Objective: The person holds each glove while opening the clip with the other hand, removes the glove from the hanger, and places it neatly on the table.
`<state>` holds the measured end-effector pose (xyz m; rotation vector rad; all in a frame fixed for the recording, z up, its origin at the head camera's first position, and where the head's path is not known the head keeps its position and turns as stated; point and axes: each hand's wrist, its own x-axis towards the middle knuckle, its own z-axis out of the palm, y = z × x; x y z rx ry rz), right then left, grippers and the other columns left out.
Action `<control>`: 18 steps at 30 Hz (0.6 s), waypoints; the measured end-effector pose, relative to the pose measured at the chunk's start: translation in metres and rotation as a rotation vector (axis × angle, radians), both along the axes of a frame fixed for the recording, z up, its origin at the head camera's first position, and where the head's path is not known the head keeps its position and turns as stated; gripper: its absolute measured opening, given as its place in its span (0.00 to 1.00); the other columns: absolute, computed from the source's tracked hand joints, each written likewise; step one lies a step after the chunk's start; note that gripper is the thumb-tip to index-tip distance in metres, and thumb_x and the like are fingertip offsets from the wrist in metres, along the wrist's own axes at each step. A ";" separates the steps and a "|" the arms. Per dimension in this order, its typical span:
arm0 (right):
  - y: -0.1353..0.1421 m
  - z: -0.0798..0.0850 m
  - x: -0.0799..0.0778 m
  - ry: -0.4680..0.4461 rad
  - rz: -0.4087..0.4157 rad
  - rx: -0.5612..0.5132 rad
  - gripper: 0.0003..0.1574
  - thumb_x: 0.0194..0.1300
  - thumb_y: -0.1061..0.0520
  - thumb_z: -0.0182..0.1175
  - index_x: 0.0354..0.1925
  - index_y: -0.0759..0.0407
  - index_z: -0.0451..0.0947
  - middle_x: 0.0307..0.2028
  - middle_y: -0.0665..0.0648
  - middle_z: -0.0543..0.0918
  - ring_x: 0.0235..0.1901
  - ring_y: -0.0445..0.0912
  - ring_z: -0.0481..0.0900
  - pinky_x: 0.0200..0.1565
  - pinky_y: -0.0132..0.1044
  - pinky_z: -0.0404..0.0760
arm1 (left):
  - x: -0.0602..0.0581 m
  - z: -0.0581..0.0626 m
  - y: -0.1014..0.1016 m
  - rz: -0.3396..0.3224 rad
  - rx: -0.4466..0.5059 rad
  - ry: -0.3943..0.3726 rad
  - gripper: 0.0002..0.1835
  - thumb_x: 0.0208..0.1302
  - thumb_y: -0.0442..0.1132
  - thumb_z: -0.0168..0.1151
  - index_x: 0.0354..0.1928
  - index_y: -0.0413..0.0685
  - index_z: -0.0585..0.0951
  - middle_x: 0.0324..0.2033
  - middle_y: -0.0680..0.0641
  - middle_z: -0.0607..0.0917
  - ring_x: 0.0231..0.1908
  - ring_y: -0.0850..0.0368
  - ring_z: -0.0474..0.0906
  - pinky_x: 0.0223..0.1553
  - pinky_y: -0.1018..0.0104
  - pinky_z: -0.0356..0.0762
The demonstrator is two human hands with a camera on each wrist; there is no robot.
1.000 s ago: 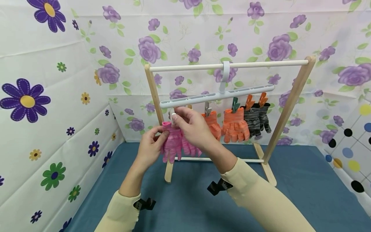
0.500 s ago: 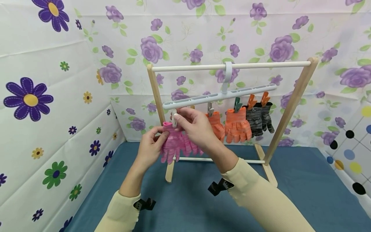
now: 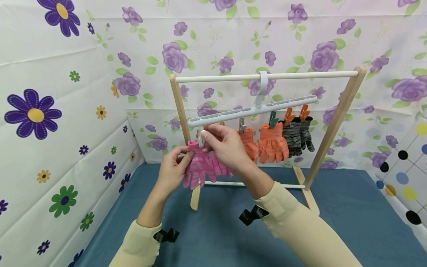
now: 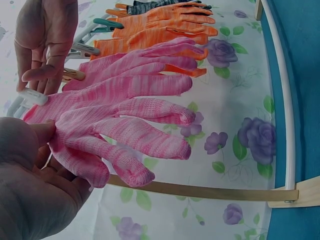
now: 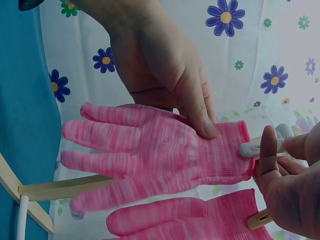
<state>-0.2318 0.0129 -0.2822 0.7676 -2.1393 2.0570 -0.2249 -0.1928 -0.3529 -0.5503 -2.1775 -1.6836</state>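
My left hand (image 3: 173, 168) pinches the side of a pink knit glove (image 5: 165, 145) near its cuff. The glove hangs below the left end of the grey hanger (image 3: 220, 117), fingers downward. A white clothespin (image 5: 252, 149) sits over the cuff edge, and my right hand (image 3: 227, 146) pinches it between thumb and fingers. Just behind, a second pink glove (image 4: 130, 62) hangs from a yellowish clothespin (image 4: 74, 74), partly hidden by my right hand in the head view.
Orange gloves (image 3: 273, 142) and dark grey gloves (image 3: 293, 139) hang farther right from grey, green and orange clothespins. The hanger hooks over the white rod (image 3: 300, 75) of a wooden rack (image 3: 333, 129), which stands on a blue surface (image 3: 217, 230). Flowered cloth (image 3: 140, 44) lines the back and left.
Both hands stay at the pink glove's cuff. The right thumb has shifted slightly on the white clothespin, and the glove's fingers have swung a little left. The view moved slightly early on.
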 end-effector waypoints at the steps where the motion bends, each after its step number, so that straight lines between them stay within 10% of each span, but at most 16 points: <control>1: 0.000 0.000 0.000 -0.001 0.001 -0.005 0.22 0.81 0.56 0.60 0.67 0.64 0.79 0.49 0.60 0.86 0.38 0.52 0.88 0.49 0.42 0.87 | 0.000 0.000 0.000 0.002 -0.001 -0.001 0.12 0.81 0.39 0.60 0.54 0.37 0.84 0.47 0.39 0.83 0.41 0.44 0.91 0.32 0.63 0.87; 18: -0.001 -0.003 -0.002 0.004 0.008 -0.022 0.24 0.82 0.57 0.59 0.68 0.67 0.78 0.50 0.62 0.86 0.36 0.52 0.89 0.48 0.42 0.88 | 0.003 -0.004 -0.005 0.022 -0.029 0.016 0.12 0.81 0.38 0.61 0.54 0.37 0.84 0.45 0.39 0.84 0.38 0.45 0.91 0.32 0.64 0.87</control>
